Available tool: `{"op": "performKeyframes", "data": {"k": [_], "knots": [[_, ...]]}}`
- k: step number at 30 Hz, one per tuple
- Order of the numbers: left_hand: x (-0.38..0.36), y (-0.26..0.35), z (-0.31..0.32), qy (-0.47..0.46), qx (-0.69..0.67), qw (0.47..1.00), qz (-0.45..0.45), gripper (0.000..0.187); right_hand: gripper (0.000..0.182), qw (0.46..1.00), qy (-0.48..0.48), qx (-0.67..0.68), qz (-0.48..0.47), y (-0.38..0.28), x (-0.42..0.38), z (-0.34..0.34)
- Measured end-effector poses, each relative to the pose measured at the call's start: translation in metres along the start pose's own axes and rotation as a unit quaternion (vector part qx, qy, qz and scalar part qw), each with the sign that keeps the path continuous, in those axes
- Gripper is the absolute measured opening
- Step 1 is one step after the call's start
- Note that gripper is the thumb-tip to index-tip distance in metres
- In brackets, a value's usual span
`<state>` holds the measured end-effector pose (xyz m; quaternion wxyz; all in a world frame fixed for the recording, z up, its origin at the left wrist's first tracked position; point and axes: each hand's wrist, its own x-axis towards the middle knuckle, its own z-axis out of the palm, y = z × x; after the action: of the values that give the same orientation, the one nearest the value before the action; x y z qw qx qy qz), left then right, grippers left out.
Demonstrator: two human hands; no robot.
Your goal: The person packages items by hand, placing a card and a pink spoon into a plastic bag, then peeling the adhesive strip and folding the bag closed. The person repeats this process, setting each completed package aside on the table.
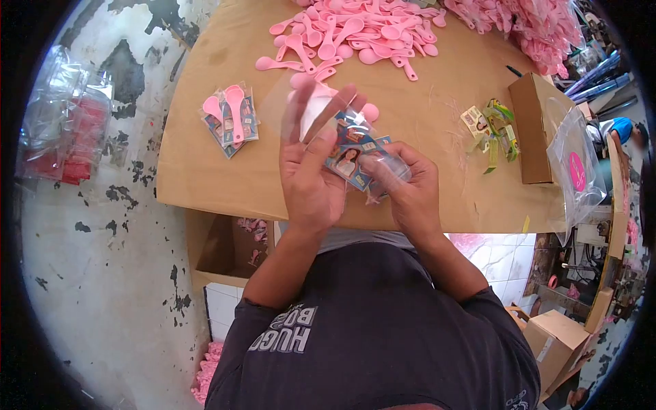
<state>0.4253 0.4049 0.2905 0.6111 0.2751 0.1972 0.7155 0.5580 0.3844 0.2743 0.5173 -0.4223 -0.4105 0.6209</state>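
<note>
Nearest us, our left hand [309,167] spreads its fingers wide behind a glossy clear plastic bag [307,109], palm steadying it. Our right hand [403,188] closes its grip narrowly on small printed card packets [352,157], blue and flat, half inside the crinkly bag, just above the brown cardboard table [205,171]. Left of them lies a finished packet [231,119] with smooth pink spoons. Farther off, a heap of rounded pink plastic spoons [355,31] covers the table's far edge
</note>
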Motion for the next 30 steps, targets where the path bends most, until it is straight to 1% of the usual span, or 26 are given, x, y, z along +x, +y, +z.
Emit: {"op": "performKeyframes", "data": {"k": [2,4,5,6,7,8,10,12,13,15,19,21,22,23,24,25,26,27,28,30], "knots": [[0.004,-0.001,0.001,-0.017,-0.018,1.000,0.009,0.053,0.013,1.000,-0.002,-0.002,0.007,0.000,-0.003,-0.003],[0.007,-0.006,0.004,-0.046,-0.084,0.995,-0.010,0.053,0.015,1.000,-0.002,-0.004,0.015,0.001,-0.004,-0.005],[0.006,-0.007,0.004,-0.047,-0.084,0.995,-0.012,0.053,0.015,1.000,0.005,0.019,0.000,0.002,-0.005,-0.003],[0.004,-0.008,0.004,-0.048,-0.089,0.994,-0.037,0.051,0.016,0.999,0.012,0.042,-0.014,0.003,-0.005,-0.002],[0.002,-0.009,0.004,-0.048,-0.094,0.993,-0.062,0.050,0.016,0.999,0.015,0.042,-0.014,0.004,-0.006,-0.005],[0.001,-0.011,0.004,-0.048,-0.094,0.992,-0.064,0.050,0.017,0.999,0.007,0.045,-0.011,0.005,-0.006,-0.008],[-0.003,-0.015,0.003,-0.052,-0.081,0.992,-0.080,0.044,0.017,0.999,-0.001,0.046,-0.005,0.004,-0.007,-0.008],[-0.004,-0.023,-0.002,-0.063,-0.068,0.993,-0.071,0.046,0.021,0.999,0.039,-0.011,-0.008,-0.001,-0.005,-0.003],[-0.005,-0.026,-0.003,-0.075,-0.053,0.994,-0.062,0.048,0.021,0.999,0.038,-0.012,-0.008,0.003,-0.004,-0.006],[-0.007,-0.024,0.000,-0.079,-0.052,0.994,-0.058,0.046,0.025,0.997,0.035,-0.049,-0.055,0.013,0.000,-0.013],[-0.007,-0.018,0.000,-0.103,-0.033,0.992,-0.063,0.041,0.027,0.995,0.028,-0.040,-0.084,0.014,0.006,-0.009],[-0.006,-0.013,0.000,-0.096,-0.037,0.993,-0.064,0.040,0.028,0.989,0.061,-0.032,-0.132,0.012,0.006,-0.001],[-0.006,-0.011,-0.001,-0.091,-0.039,0.993,-0.067,0.039,0.028,0.989,0.059,-0.035,-0.132,0.006,0.004,0.003],[-0.005,-0.009,-0.004,-0.089,-0.042,0.993,-0.065,0.039,0.027,0.968,0.081,-0.123,-0.204,-0.003,0.002,0.006],[-0.003,-0.007,-0.007,-0.058,-0.052,0.995,-0.059,0.036,0.027,0.933,0.101,-0.210,-0.273,-0.008,0.000,0.008],[0.000,-0.005,-0.011,-0.026,-0.061,0.996,-0.053,0.033,0.027,0.933,0.097,-0.213,-0.273,-0.009,0.002,0.004],[0.003,-0.002,-0.017,-0.025,-0.064,0.996,-0.050,0.033,0.026,0.872,0.028,-0.315,-0.374,-0.009,0.006,-0.004],[0.006,0.001,-0.024,0.015,-0.096,0.993,-0.066,0.032,0.026,0.785,-0.043,-0.408,-0.464,-0.010,0.008,-0.009],[0.010,0.004,-0.033,0.055,-0.127,0.987,-0.082,0.031,0.026,0.784,-0.046,-0.409,-0.465,-0.014,0.008,-0.008],[0.018,0.016,-0.064,0.058,-0.147,0.984,-0.085,0.032,0.018,0.777,-0.116,-0.422,-0.454,-0.024,0.008,-0.006]]}}
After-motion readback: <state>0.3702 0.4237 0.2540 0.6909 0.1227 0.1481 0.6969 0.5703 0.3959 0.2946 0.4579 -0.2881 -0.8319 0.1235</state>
